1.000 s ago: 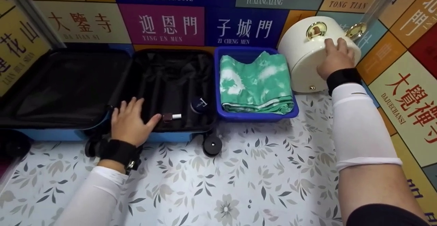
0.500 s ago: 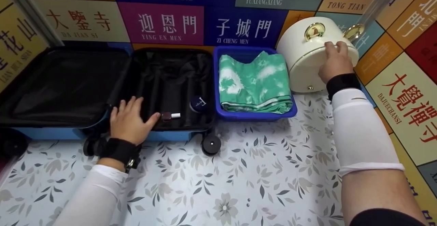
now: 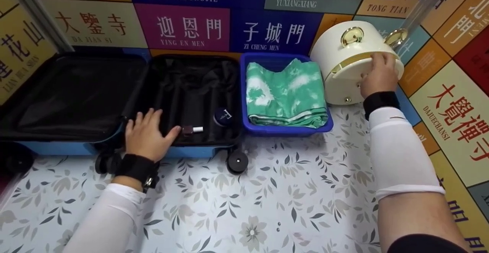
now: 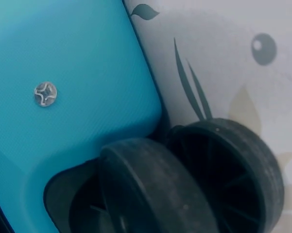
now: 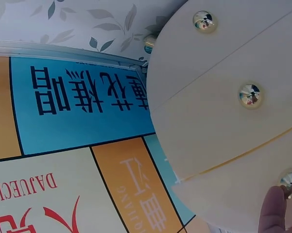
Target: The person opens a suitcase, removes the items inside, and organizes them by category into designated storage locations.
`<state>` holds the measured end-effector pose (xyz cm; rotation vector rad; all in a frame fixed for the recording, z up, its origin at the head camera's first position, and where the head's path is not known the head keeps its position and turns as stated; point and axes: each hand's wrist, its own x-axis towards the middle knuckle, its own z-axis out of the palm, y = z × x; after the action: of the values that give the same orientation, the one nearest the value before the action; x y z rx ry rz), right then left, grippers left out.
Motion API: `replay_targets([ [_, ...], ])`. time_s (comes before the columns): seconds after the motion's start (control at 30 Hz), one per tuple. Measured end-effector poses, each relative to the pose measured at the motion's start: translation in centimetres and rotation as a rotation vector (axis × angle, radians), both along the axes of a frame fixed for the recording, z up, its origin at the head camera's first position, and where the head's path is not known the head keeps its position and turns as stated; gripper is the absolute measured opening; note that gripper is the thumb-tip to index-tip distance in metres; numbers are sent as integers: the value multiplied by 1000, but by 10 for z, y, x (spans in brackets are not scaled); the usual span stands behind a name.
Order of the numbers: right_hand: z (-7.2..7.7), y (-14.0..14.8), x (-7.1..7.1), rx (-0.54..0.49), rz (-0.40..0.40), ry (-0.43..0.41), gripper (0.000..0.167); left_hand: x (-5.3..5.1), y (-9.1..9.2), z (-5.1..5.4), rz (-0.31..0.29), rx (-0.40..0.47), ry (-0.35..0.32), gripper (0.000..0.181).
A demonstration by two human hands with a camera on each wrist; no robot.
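Note:
At the right, my right hand (image 3: 379, 75) pinches a gold knob (image 5: 291, 180) on the top front panel of a white rounded box (image 3: 340, 75). That panel stands out from the body, showing a gold-coloured strip behind it. Other gold knobs (image 5: 250, 94) sit on the panels below. My left hand (image 3: 147, 136) lies with spread fingers on the near edge of an open blue suitcase (image 3: 191, 152) with black lining. Near its thumb is a small dark bottle with a white cap (image 3: 192, 130), perhaps nail polish. A round dark-blue jar or lid (image 3: 222, 116) lies nearby in the suitcase.
Between suitcase and white box stands a blue plastic basket (image 3: 288, 130) holding a folded green-and-white cloth (image 3: 286, 92). Suitcase wheels (image 3: 237, 162) jut out at the front. Walls with coloured lettered panels (image 3: 183, 27) rise behind and to the right. The tabletop (image 3: 252, 203) is leaf-patterned.
My right hand has shifted slightly down and pulled the box's top panel outward, opening a gap at its upper edge. The left hand stays on the suitcase edge.

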<state>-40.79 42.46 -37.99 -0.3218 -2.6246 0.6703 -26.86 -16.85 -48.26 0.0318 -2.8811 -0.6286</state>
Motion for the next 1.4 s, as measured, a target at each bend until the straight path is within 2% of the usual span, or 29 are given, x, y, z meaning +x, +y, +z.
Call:
replay_targets([
  [0.13, 0, 3, 4, -54, -47, 27, 51, 0, 1, 1, -6, -6, 2, 83],
  [0.27, 0, 3, 5, -116, -75, 60, 58, 0, 1, 2, -5, -8, 12, 83],
  [0.5, -5, 3, 8, -156, -112, 159, 63, 2, 0, 4, -5, -6, 4, 83],
  [0.6, -5, 4, 11, -216, -139, 177, 69, 1, 0, 4, -3, -10, -2, 83],
  [0.7, -4, 3, 16, -319, -187, 174, 72, 1, -1, 5, -1, -15, -13, 83],
  [0.77, -4, 3, 19, -379, -223, 171, 66, 0, -1, 5, 0, -19, -23, 84],
  [0.87, -7, 4, 24, -434, -258, 174, 46, 0, -1, 6, 1, -25, -36, 84],
  [0.97, -13, 5, 27, -373, -253, 211, 20, 0, 0, 6, 1, -30, -47, 84],
  [1.07, -19, 7, 30, -289, -222, 246, 5, -1, 0, 5, 3, -31, -53, 83],
  [1.17, -22, 8, 35, -234, -193, 266, 3, -1, 0, 3, 8, -35, -55, 83],
  [1.4, -28, 12, 51, -229, -198, 240, 6, -1, 1, 5, 7, -49, -83, 85],
])
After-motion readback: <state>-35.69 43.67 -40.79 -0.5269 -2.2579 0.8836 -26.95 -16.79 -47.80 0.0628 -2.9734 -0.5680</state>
